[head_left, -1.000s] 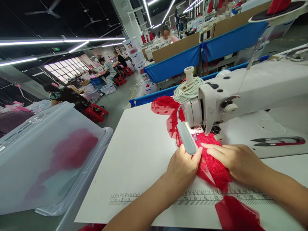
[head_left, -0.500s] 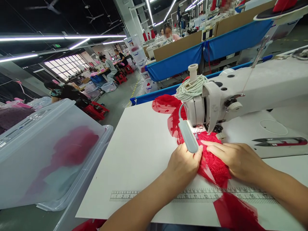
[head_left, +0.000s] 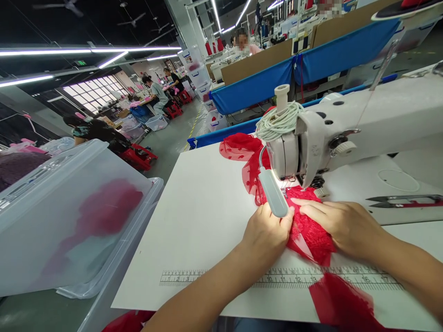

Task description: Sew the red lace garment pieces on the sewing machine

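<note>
Red lace fabric (head_left: 313,235) lies under the head of a white sewing machine (head_left: 374,110). My left hand (head_left: 266,230) is closed on the fabric's left edge, thumb on top; the grey lamp (head_left: 274,193) hides some of its fingertips. My right hand (head_left: 346,226) rests on the lace with its index and middle fingers stretched toward the presser foot (head_left: 284,192). Sheer red fabric (head_left: 238,146) spreads behind the needle area. Another red piece (head_left: 342,299) hangs over the table's front edge.
Thread snips (head_left: 408,201) lie on the machine bed at right. A printed ruler (head_left: 287,279) runs along the white table (head_left: 166,221). At left stands a translucent plastic bin (head_left: 69,221) with red fabric inside. Several people sit at workstations farther back.
The camera view has shifted slightly, moving the machine a little to the right in the picture. Both hands keep nearly the same position on the lace.
</note>
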Demonstrator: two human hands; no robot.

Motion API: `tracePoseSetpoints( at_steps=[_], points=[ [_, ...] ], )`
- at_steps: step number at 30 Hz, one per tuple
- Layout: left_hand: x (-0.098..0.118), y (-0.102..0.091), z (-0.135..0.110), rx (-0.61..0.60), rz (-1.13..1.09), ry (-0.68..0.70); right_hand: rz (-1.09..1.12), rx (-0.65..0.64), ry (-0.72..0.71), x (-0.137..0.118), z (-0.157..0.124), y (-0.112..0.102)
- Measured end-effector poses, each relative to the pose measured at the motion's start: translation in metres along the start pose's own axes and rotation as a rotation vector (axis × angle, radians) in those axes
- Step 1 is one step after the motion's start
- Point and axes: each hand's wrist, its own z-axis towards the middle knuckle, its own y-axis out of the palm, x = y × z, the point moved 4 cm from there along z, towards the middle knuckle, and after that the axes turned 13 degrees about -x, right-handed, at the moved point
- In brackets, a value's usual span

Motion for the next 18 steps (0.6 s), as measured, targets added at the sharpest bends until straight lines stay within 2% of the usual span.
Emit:
tracePoseSetpoints(
  at_steps=[8,12,18],
  points=[
    [-0.002,-0.004,0.002,0.063,-0.025,-0.035,0.037,-0.075,0.024,-0.001,0.003,-0.007],
    [-0.002,-0.005,0.003,0.013,-0.032,-0.017,0.020,-0.014,0.012,-0.001,0.003,-0.007],
    [0.004,-0.008,-0.002,0.032,-0.007,0.013,0.011,0.111,-0.125,-0.006,0.004,-0.009]
  ],
)
